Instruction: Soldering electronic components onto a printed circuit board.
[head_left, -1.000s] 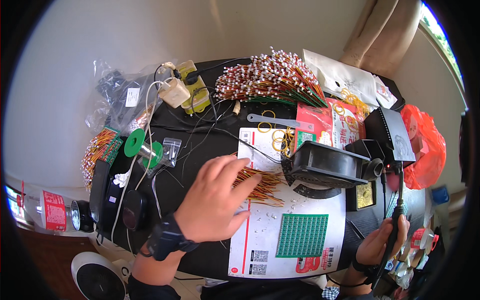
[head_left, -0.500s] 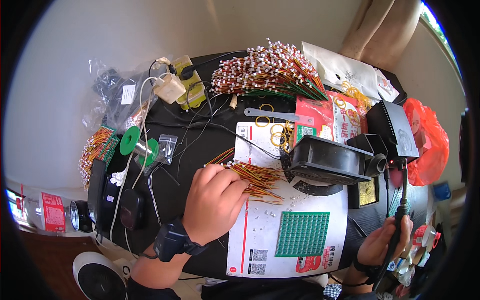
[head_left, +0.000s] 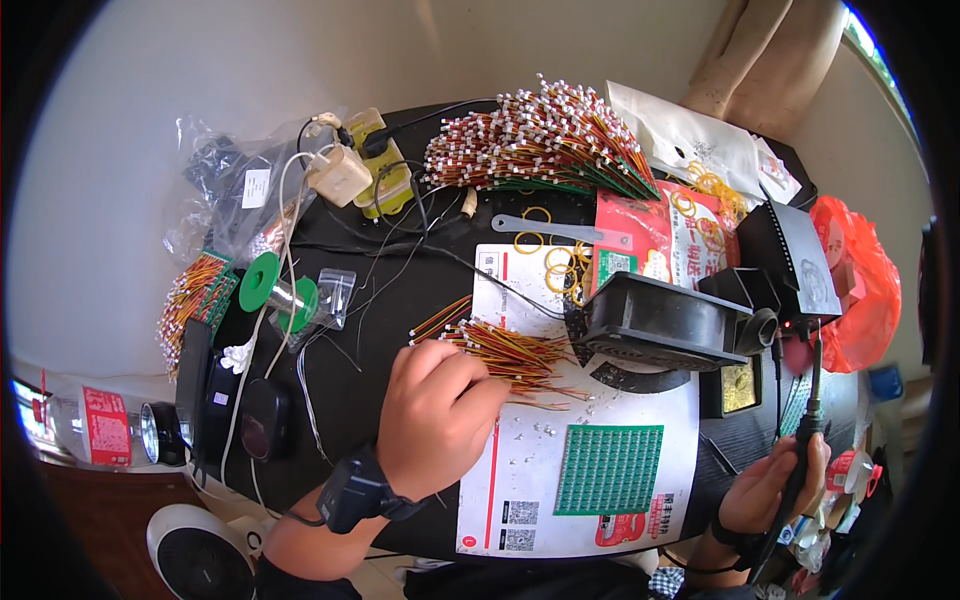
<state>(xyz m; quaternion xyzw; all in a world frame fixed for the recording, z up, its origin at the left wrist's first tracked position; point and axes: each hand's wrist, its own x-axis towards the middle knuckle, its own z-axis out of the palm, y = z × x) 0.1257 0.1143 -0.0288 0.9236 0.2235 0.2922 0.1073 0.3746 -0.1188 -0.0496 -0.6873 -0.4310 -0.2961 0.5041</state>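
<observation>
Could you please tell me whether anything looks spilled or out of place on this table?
Yes: small shiny bits lie scattered on the white sheet, near the wires and green circuit board, like stray debris, though they're too small to identify.

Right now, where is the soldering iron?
In the head view, the soldering iron is at lower right, held in the right hand, to the right of the green circuit-board panel.

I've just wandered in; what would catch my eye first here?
Most likely the big heap of white-tipped wires at the back of the black table. Then perhaps the bright red-orange plastic bag at the right, and the green circuit board between the left hand and the right hand, which holds a soldering iron.
</observation>
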